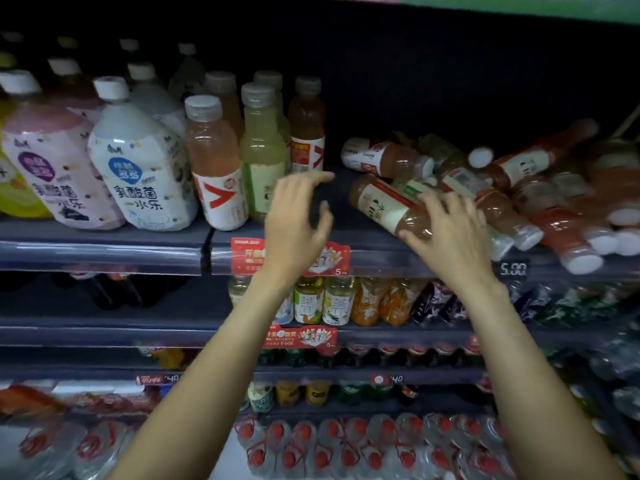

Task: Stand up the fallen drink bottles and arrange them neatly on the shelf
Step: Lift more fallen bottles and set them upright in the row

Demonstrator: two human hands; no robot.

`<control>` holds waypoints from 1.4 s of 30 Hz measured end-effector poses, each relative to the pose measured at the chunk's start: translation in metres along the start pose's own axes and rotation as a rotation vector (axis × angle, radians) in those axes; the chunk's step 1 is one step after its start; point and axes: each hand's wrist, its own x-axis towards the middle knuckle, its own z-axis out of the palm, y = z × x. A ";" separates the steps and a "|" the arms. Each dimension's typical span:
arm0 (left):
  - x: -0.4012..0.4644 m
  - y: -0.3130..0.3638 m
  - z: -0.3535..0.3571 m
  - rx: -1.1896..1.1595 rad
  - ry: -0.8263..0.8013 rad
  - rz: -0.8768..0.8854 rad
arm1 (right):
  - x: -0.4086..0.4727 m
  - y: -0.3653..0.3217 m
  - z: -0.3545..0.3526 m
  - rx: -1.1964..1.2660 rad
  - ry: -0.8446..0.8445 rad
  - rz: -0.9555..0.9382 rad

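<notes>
While right hand point(450, 233) grips a fallen bottle point(384, 206) near the shelf edge point(104, 251), left hand point(298, 216) spread, holding nothing, over bare shelf.

Fallen bottles point(388, 206): amber-red liquid, white labels, white caps. Upright bottles point(214, 164): orange and pale green, grey caps. Jugs point(138, 168): white and pink, dotted labels. Shelf point(104, 251): dark grey, red tags point(249, 254).

Amber bottle point(388, 209) with cream label lies tilted under right hand point(446, 233), fingers on it. Fallen reddish bottles point(540, 188) piled behind and right of grip, maybe ten; upright bottles point(256, 150) stand left.
</notes>
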 end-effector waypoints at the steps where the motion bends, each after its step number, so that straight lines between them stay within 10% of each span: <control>1: 0.002 0.006 0.011 -0.033 -0.149 0.053 | -0.005 0.004 -0.002 -0.032 -0.061 0.029; 9: 0.031 0.008 0.076 0.088 -0.813 0.319 | -0.022 0.008 -0.020 0.361 -0.041 0.103; 18: 0.036 0.004 0.044 0.025 -0.324 -0.069 | 0.036 -0.032 -0.037 1.242 0.099 0.182; 24: 0.042 -0.023 0.030 -0.099 -0.264 -0.392 | 0.050 -0.059 0.014 1.057 -0.253 0.070; 34: 0.017 -0.030 0.005 -0.076 -0.146 -0.260 | 0.065 -0.103 0.052 0.921 -0.051 0.079; 42: 0.019 -0.033 0.009 -0.098 -0.250 -0.318 | 0.077 -0.107 0.048 0.950 -0.198 0.005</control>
